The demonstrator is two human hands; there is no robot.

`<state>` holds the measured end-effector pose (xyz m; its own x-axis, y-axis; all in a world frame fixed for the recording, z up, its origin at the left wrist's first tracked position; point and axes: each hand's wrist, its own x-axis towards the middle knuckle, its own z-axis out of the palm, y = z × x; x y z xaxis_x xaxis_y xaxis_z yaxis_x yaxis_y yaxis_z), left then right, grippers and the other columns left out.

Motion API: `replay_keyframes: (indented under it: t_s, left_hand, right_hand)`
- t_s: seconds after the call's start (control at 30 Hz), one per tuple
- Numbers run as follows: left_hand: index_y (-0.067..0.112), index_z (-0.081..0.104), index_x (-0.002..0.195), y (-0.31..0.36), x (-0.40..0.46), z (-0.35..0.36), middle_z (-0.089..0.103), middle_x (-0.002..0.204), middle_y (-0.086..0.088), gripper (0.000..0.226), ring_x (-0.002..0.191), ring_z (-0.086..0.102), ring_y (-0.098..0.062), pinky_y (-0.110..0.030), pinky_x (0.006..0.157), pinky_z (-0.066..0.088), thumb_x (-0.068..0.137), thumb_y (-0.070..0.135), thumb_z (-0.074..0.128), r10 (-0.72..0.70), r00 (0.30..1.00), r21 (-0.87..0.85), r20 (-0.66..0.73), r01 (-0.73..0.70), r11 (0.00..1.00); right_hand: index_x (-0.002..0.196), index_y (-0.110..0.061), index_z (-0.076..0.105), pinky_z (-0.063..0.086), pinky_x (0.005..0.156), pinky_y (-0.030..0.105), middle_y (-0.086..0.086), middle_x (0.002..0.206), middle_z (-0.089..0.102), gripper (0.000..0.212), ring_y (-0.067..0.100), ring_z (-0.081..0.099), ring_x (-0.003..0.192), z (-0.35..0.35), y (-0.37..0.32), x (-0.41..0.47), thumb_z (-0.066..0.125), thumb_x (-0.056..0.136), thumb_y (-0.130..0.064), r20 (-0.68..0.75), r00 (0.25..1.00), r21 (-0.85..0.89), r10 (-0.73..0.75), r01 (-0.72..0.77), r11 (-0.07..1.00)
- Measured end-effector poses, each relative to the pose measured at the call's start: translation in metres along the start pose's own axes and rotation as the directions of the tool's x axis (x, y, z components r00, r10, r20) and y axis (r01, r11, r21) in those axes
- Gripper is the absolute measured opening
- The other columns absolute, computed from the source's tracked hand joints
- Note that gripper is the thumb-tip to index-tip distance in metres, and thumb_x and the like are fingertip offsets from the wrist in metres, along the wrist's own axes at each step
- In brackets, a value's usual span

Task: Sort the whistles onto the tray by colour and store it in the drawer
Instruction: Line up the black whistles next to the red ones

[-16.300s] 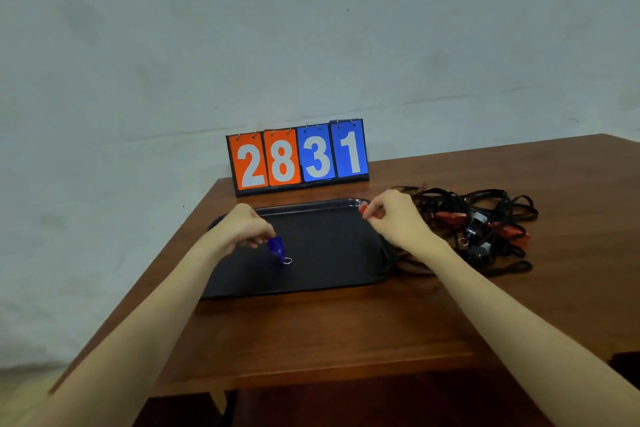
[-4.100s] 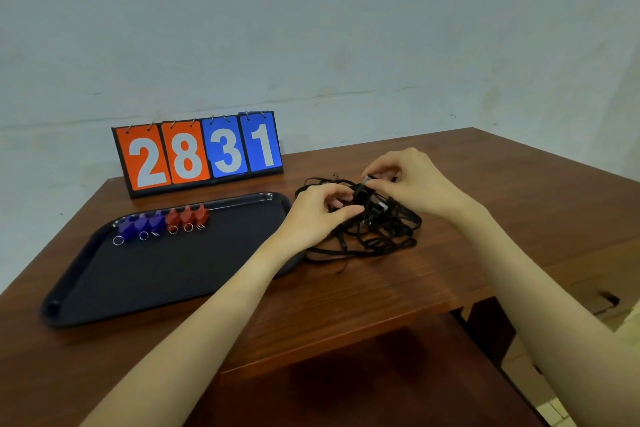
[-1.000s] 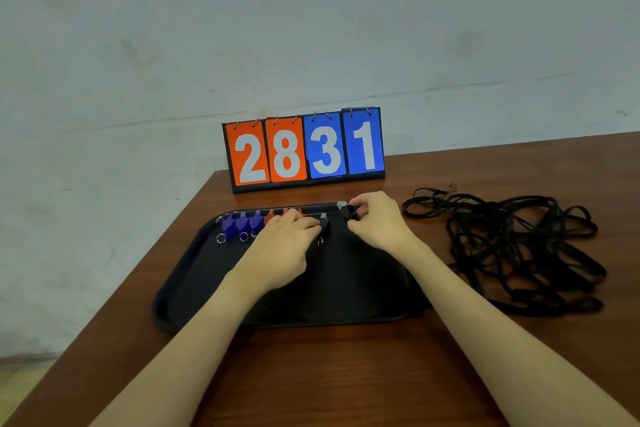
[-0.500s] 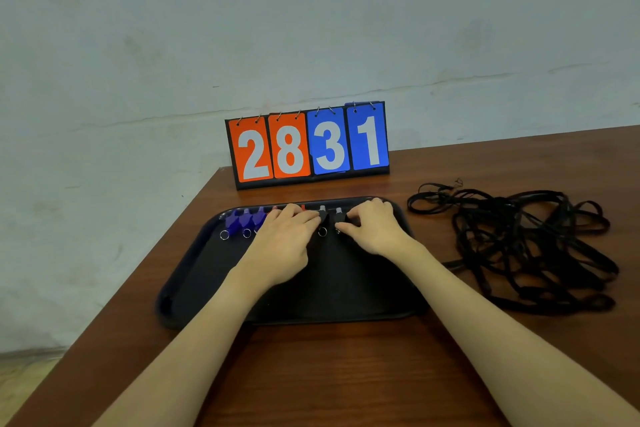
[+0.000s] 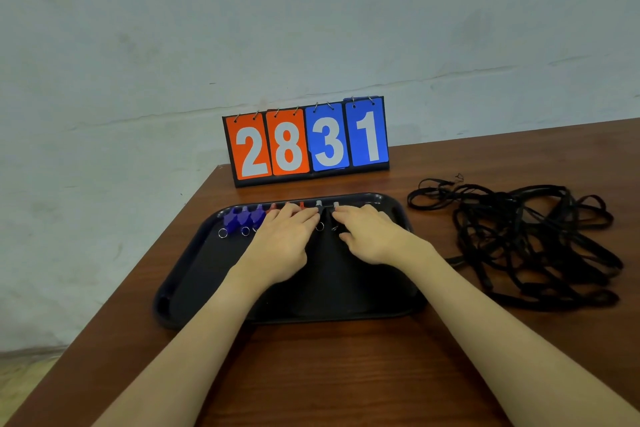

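Observation:
A black tray (image 5: 194, 274) lies on the brown table. Along its far edge runs a row of whistles: three blue whistles (image 5: 242, 217) at the left, red whistles (image 5: 273, 207) mostly hidden under my fingers, then black whistles (image 5: 319, 210) with pale mouthpieces. My left hand (image 5: 284, 239) lies flat over the red ones, fingertips touching the left black whistle. My right hand (image 5: 367, 236) rests palm down beside it, fingertips on the second black whistle. Neither hand grips anything. No drawer is in view.
A tangled heap of black lanyards (image 5: 519, 239) lies on the table right of the tray. A flip scoreboard (image 5: 306, 142) reading 2831 stands behind the tray. The table's left edge (image 5: 138, 274) runs close to the tray; a pale wall is behind.
Both hands have flattened out on the tray. The right hand has let go of the black whistle it was setting down, and it now lies in the row.

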<state>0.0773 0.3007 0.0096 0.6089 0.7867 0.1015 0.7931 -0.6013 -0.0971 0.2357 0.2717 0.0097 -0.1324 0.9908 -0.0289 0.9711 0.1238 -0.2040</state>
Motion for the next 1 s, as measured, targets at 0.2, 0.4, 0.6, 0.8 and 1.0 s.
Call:
replay_keyframes:
  t_s: [0.2,0.4,0.6,0.8,1.0]
  left_hand:
    - [0.021,0.025,0.150,-0.001,0.000,0.000,0.026,0.156,0.003,0.066,0.142,0.021,-0.018,-0.038,0.118,0.018,0.090,0.006,0.050,-0.015,1.000,0.003,-0.002,0.015,1.000]
    - [0.020,0.026,0.150,-0.002,0.001,0.001,0.026,0.156,0.002,0.066,0.142,0.021,-0.018,-0.037,0.116,0.018,0.090,0.007,0.050,-0.016,1.000,-0.007,-0.009,0.016,1.000]
    - [0.019,0.025,0.150,-0.002,0.001,0.002,0.026,0.157,0.001,0.066,0.142,0.021,-0.019,-0.038,0.116,0.019,0.091,0.007,0.050,-0.014,1.000,0.022,-0.005,0.015,1.000]
    - [0.021,0.025,0.150,-0.001,0.000,0.002,0.027,0.156,0.002,0.066,0.140,0.024,-0.019,-0.038,0.115,0.021,0.091,0.008,0.050,-0.009,0.998,0.031,-0.056,0.011,0.999]
    - [0.023,0.030,0.148,0.000,-0.003,-0.001,0.032,0.153,0.003,0.060,0.138,0.029,-0.018,-0.036,0.114,0.024,0.093,0.012,0.050,-0.037,0.983,-0.045,-0.182,0.029,0.999]
  right_hand:
    - [0.150,-0.018,0.026,0.030,0.112,0.046,-0.001,0.160,0.018,0.052,0.028,0.029,0.140,0.003,0.002,0.005,0.042,0.101,-0.021,0.015,0.999,0.039,-0.034,0.033,0.999]
    - [0.150,-0.019,0.025,0.027,0.114,0.046,-0.002,0.161,0.014,0.052,0.028,0.026,0.142,0.005,0.003,0.008,0.041,0.101,-0.021,0.011,0.999,0.048,-0.036,0.036,0.998]
    - [0.150,-0.019,0.024,0.026,0.113,0.047,-0.003,0.161,0.014,0.052,0.027,0.023,0.144,0.005,0.004,0.008,0.041,0.101,-0.020,0.007,0.999,0.061,-0.033,0.032,0.998]
    - [0.150,-0.016,0.027,0.028,0.113,0.046,-0.001,0.161,0.015,0.053,0.026,0.026,0.144,0.002,0.006,0.006,0.044,0.100,-0.019,-0.036,0.999,0.100,-0.023,0.027,0.995]
    - [0.147,-0.014,0.031,0.030,0.110,0.048,0.008,0.152,0.035,0.052,0.028,0.037,0.137,-0.023,0.024,-0.009,0.048,0.098,-0.020,-0.210,0.965,0.185,0.157,-0.119,0.976]
